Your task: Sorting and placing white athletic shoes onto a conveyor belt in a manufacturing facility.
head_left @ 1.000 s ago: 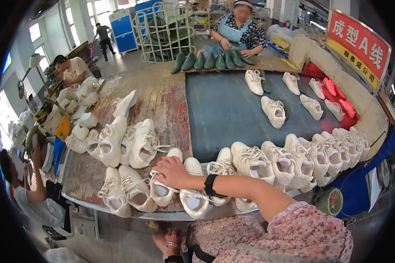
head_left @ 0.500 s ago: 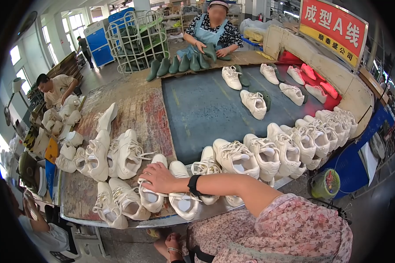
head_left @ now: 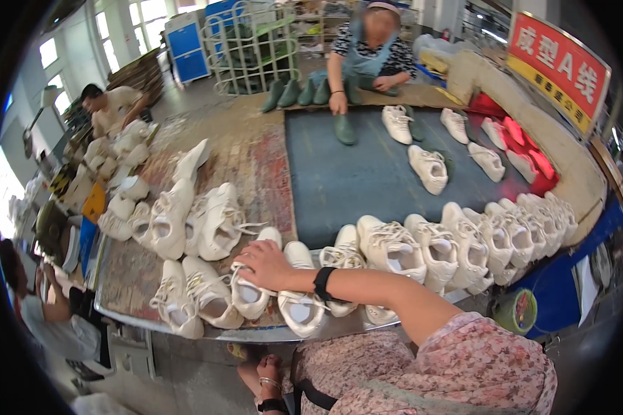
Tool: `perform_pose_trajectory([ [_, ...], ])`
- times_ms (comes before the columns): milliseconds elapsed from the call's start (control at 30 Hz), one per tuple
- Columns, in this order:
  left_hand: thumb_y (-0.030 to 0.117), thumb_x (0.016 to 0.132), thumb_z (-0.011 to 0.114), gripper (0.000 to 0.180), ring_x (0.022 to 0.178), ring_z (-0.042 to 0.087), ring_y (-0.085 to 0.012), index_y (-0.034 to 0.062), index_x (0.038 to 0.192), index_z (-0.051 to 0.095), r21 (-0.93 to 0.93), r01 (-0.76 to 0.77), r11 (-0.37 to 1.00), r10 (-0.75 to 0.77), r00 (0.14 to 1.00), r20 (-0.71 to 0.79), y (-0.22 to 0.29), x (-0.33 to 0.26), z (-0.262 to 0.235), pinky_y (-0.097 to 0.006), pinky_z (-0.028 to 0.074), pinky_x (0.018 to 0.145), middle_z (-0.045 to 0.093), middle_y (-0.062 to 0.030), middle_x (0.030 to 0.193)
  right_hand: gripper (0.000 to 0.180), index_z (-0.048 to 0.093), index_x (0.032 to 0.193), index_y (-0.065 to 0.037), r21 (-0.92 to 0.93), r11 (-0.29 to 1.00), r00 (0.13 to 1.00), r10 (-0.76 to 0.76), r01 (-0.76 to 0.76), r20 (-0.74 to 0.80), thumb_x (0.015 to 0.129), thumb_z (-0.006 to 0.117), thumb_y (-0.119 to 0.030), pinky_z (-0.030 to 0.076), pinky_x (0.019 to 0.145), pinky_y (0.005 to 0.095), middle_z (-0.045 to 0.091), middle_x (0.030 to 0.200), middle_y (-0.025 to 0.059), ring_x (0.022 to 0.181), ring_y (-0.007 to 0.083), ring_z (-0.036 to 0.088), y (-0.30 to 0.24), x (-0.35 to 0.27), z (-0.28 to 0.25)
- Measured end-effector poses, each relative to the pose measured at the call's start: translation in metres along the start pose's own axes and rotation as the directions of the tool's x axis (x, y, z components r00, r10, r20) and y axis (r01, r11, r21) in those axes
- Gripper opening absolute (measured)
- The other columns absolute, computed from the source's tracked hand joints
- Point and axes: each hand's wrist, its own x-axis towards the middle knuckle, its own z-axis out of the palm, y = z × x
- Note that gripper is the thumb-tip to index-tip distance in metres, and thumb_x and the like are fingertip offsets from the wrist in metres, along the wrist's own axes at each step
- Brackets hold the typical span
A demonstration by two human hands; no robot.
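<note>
My right hand [head_left: 264, 265] reaches across from the right, a black band on its wrist. It lies on a white sneaker [head_left: 248, 294] in the front row on the metal table [head_left: 128, 304], fingers curled over the shoe's opening. More white sneakers [head_left: 299, 304] lie on both sides of it. My left hand [head_left: 259, 372] hangs low beside my floral clothing, below the table edge, with a bracelet and a watch on its wrist; its fingers are too small to read.
A dark conveyor belt [head_left: 353, 187] carries white sneakers [head_left: 428, 168], with a long row [head_left: 477, 242] at its near edge. At the far end a person [head_left: 370, 52] presses a green boot [head_left: 344, 128] onto it. Other people sit at left [head_left: 111, 107].
My right hand stays on the same sneaker while my view shifts slightly. The person at the far end has set a green boot on the belt.
</note>
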Motion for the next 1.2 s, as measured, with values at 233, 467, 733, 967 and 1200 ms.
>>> perform_pose_trajectory([
  [233,0.013,0.076,0.059,0.019,0.062,0.057,-0.0151,-0.0010,0.089,0.062,-0.048,0.034,0.998,-0.038,0.996,-0.085,-0.003,-0.009,0.005,-0.025,0.045,0.055,0.061,-0.0056,0.073,0.034,0.063,0.105,-0.013,-0.012,0.999,0.999,-0.031,0.031,0.019,0.082,0.056,-0.037,0.032,0.091,0.0442,0.058,0.106,0.0080,0.107,0.0276,0.048,0.012,-0.002,0.016],
  [467,0.014,0.085,0.050,0.027,0.073,0.063,-0.0198,-0.0055,0.100,0.060,0.036,-0.007,0.999,0.009,0.997,-0.076,0.005,-0.006,0.012,-0.028,0.049,0.065,0.066,-0.0125,0.082,0.031,0.063,0.104,-0.013,-0.034,0.999,0.998,-0.040,0.041,0.038,0.082,0.057,-0.034,0.032,0.092,0.0414,0.058,0.106,0.0060,0.106,0.0270,0.049,0.006,0.006,0.003],
  [733,0.012,0.085,0.048,0.027,0.077,0.064,-0.0214,-0.0051,0.103,0.059,0.054,0.051,0.997,-0.046,0.994,-0.098,0.012,-0.014,0.010,-0.029,0.049,0.068,0.067,-0.0142,0.084,0.030,0.062,0.105,-0.012,-0.022,0.999,0.997,-0.045,0.046,0.063,0.082,0.056,-0.031,0.032,0.093,0.0408,0.059,0.108,0.0061,0.105,0.0262,0.049,0.001,0.005,0.005],
  [967,0.011,0.085,0.048,0.027,0.083,0.064,-0.0217,-0.0050,0.103,0.059,0.039,0.061,0.997,-0.057,0.995,-0.078,0.006,-0.011,0.009,-0.028,0.049,0.072,0.066,-0.0136,0.088,0.030,0.062,0.106,-0.012,-0.003,0.999,0.997,-0.051,0.051,0.061,0.082,0.057,-0.030,0.032,0.093,0.0413,0.059,0.107,0.0063,0.106,0.0272,0.049,-0.001,0.006,0.002],
  [1200,0.013,0.089,0.046,0.023,0.072,0.062,-0.0172,-0.0024,0.101,0.059,-0.103,-0.261,0.960,0.237,0.951,-0.200,0.029,-0.009,0.005,-0.028,0.048,0.066,0.066,-0.0108,0.083,0.030,0.062,0.106,-0.011,0.009,0.998,0.996,-0.057,0.056,0.068,0.082,0.057,-0.029,0.032,0.094,0.0411,0.058,0.107,0.0066,0.108,0.0284,0.048,-0.005,0.011,0.003],
])
